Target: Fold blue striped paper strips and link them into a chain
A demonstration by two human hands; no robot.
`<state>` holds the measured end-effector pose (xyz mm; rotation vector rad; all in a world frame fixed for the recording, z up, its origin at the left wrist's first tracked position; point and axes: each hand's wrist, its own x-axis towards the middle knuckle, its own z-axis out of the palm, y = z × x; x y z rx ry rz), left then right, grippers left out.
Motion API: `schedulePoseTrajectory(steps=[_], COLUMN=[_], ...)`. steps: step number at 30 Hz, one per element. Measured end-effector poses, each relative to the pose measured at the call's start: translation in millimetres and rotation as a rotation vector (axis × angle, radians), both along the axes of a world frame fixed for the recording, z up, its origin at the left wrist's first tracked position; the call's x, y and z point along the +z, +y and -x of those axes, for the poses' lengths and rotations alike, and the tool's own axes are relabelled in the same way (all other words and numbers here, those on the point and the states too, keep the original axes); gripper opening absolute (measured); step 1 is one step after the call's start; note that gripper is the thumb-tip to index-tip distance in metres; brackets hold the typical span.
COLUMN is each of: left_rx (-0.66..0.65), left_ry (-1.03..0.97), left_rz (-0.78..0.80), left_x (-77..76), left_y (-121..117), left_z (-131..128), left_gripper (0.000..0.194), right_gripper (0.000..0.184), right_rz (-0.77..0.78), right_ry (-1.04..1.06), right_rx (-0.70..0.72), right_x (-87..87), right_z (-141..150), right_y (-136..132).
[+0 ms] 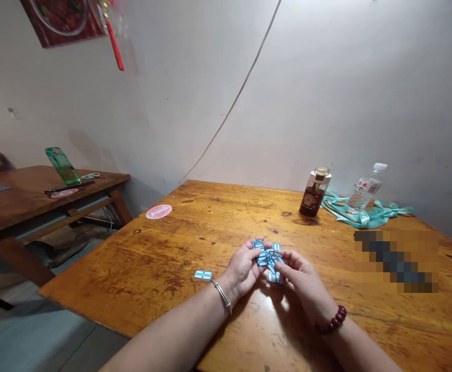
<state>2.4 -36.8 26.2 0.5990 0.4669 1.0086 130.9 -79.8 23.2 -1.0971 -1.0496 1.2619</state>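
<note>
Several small white cards with blue borders [262,257] are fanned out between my two hands, just above the wooden table. My left hand [242,267], palm up with a silver bangle at the wrist, grips the left part of the bunch under its thumb. My right hand [297,271], with dark red beads at its wrist, pinches the right part between thumb and fingers. More of these blue-edged cards [274,278] show below and behind the fingers; whether they are held or lying on the table I cannot tell. Left of my left wrist, a flat group of the same cards [203,275] lies on the wood.
On the wooden table [113,274] stand a brown-filled bottle [314,194] and a clear water bottle [365,191] amid turquoise ribbon [369,219]. A pink round sticker [158,212] is at the far left. Right of my hands is a pixelated dark object [396,262]. Another table [12,206] holds a green bottle [65,168].
</note>
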Motion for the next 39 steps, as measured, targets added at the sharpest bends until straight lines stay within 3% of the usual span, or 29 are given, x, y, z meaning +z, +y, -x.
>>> schedulePoseTrajectory(steps=[9,17,25,34,39], left_rx=[-0.082,-0.289,-0.251,-0.059,-0.125], left_ry=[0.042,0.138,0.217,0.390,0.378], left_rz=[0.013,0.009,0.017,-0.260,-0.255], left_x=[-1.4,1.3,4.5,8.2,13.2], left_y=[-2,-2,-3,-9,-14], left_z=[0,6,6,2,1], left_gripper=[0.025,0.021,0.024,0.029,0.030], right_gripper=[0.022,0.022,0.022,0.019,0.009], right_rz=[0.102,0.160,0.154,0.133,0.179], right_ry=[0.091,0.270,0.343,0.352,0.509], right_rx=[-0.025,0.105,0.228,0.223,0.312], right_x=[4.1,6.1,7.5,0.0,2.2], right_z=[-4,-6,-7,-10,-11], right_y=[-1,-2,-2,0,-1])
